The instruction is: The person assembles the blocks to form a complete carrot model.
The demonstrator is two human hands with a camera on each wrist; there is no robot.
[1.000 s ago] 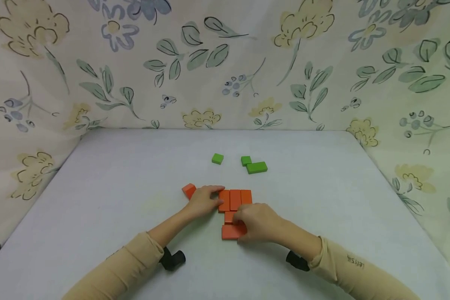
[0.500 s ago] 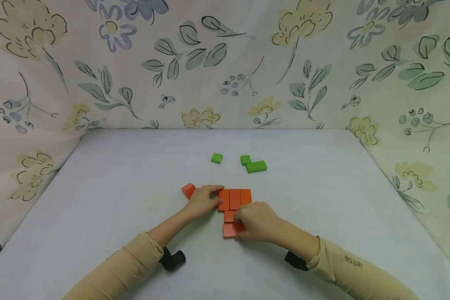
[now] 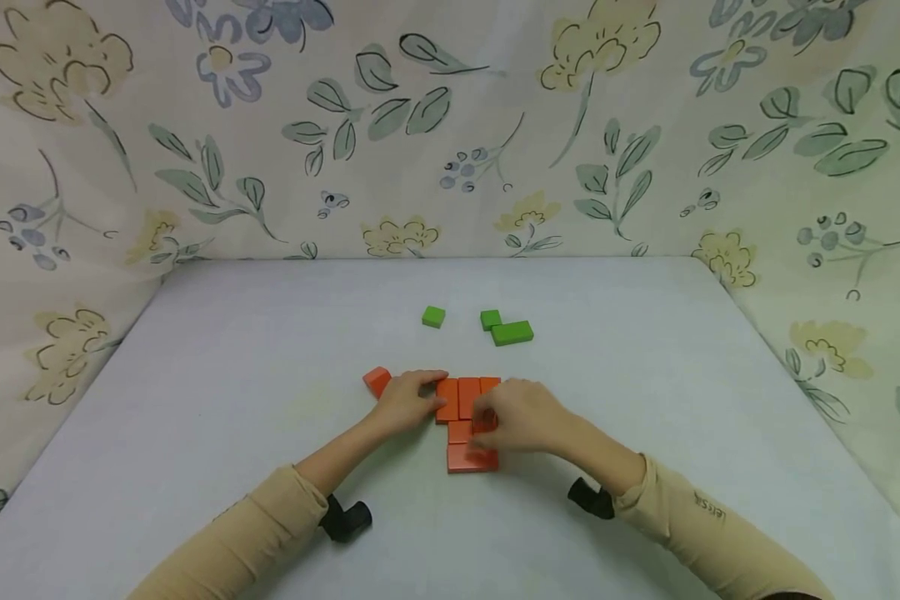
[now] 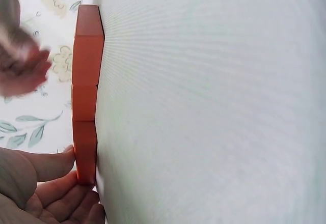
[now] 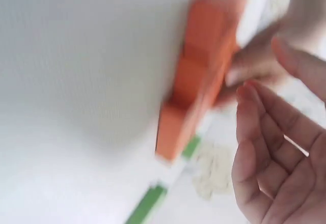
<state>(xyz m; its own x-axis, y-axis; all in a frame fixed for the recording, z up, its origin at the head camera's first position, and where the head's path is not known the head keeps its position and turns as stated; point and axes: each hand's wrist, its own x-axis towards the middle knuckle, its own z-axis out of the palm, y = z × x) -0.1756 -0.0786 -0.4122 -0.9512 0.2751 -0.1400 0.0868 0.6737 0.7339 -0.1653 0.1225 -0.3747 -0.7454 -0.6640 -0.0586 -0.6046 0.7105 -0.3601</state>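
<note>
Several orange blocks (image 3: 470, 398) lie side by side on the white table. A smaller orange block (image 3: 460, 432) and a crosswise one (image 3: 465, 461) lie nearer to me. My left hand (image 3: 405, 404) pinches the leftmost upright block (image 3: 447, 402), thumb on its near-left part and fingers at its far end; the left wrist view shows this contact on the row's end block (image 4: 85, 150). My right hand (image 3: 528, 417) hovers above the right side of the group, thumb and fingers apart. In the right wrist view its curved fingers (image 5: 249, 112) hold nothing; the blocks behind are blurred.
A loose orange block (image 3: 377, 382) lies left of my left hand, partly covered by it. Farther back are a small green block (image 3: 433, 317), another green block (image 3: 491, 320) and a longer green one (image 3: 512, 333). Floral cloth (image 3: 450, 142) hangs behind the table.
My right hand has let go of the near crosswise block and lifted away, up and slightly back. That block shifted a little right and toward the group. My left hand stays put.
</note>
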